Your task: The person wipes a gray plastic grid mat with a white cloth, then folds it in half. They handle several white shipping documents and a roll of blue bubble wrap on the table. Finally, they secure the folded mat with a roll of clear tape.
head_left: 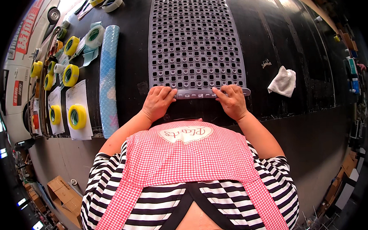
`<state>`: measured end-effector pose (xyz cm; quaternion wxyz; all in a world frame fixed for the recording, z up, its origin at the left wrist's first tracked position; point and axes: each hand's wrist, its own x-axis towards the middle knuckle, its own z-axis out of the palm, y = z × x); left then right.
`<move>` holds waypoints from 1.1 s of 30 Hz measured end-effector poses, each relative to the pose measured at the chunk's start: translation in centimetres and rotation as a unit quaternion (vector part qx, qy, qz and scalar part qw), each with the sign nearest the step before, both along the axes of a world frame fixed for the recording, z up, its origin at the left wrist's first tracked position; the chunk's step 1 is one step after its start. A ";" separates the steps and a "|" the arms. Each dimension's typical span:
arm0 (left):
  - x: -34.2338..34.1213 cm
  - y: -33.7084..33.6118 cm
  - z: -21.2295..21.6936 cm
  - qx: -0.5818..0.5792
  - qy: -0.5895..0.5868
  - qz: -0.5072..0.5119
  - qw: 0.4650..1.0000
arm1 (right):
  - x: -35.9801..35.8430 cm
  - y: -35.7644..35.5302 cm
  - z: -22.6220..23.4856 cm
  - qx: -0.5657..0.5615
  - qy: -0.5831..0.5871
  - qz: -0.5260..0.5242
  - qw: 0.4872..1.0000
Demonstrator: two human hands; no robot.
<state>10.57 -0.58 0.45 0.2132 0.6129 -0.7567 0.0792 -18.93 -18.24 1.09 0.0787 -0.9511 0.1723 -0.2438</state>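
At the near end of the grey mat [196,44], left hand [157,101] and right hand [233,102] grasp the curled edge [197,94]; even turning should keep it straight.

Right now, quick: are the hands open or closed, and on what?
Left hand: closed, holding the grey mat at its near edge.
Right hand: closed, holding the same edge farther right.

black table [133,64], grey floor [320,156]
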 end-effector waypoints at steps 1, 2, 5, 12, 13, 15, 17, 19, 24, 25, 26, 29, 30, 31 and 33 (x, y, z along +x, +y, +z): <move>0.0 0.2 0.0 0.004 -0.005 -0.002 1.000 | 0.0 0.0 0.0 -0.008 -0.006 0.007 1.000; -0.1 0.4 0.0 0.013 0.000 -0.004 1.000 | 0.0 0.0 -0.1 -0.015 -0.014 0.011 1.000; -0.5 0.2 0.1 -0.007 -0.010 -0.011 1.000 | 0.0 0.0 -0.5 -0.012 -0.020 0.011 1.000; 0.1 0.0 -1.2 0.047 0.045 0.001 0.998 | 0.4 -0.6 -0.6 0.070 -0.004 0.024 0.997; 0.2 0.0 -1.2 0.049 0.047 -0.002 0.998 | 0.4 -0.7 -0.5 0.081 -0.002 0.025 0.996; 0.3 0.2 -0.9 0.053 0.048 -0.012 0.997 | 0.6 -0.8 -0.4 0.103 0.002 0.027 0.994; 0.5 0.1 -0.2 0.056 0.046 -0.028 0.997 | 0.8 -1.2 -0.3 0.125 0.006 0.027 0.992; 0.5 0.0 0.1 0.060 0.053 -0.029 0.996 | 0.9 -1.6 0.1 0.142 0.028 0.032 0.989; 0.9 -1.6 0.4 0.111 0.166 0.026 0.979 | 1.8 -3.2 1.0 0.257 0.076 -0.022 0.963; 0.9 -2.2 1.0 0.134 0.201 0.051 0.969 | 2.0 -3.5 1.5 0.290 0.083 -0.051 0.952; 1.1 -2.7 1.3 0.157 0.236 0.075 0.956 | 2.3 -3.8 1.7 0.324 0.091 -0.080 0.938; 1.8 -3.7 1.1 0.202 0.204 0.074 0.955 | 2.8 -4.7 1.6 0.328 0.123 -0.066 0.934; 1.8 -3.8 1.2 0.204 0.200 0.084 0.955 | 2.8 -4.8 1.6 0.305 0.112 -0.057 0.944; 1.5 -3.7 1.4 0.208 0.198 0.092 0.953 | 2.7 -4.7 1.5 0.282 0.102 -0.049 0.953; 1.1 -4.0 1.7 0.213 0.185 0.110 0.953 | 2.8 -4.7 1.2 0.208 0.078 -0.026 0.975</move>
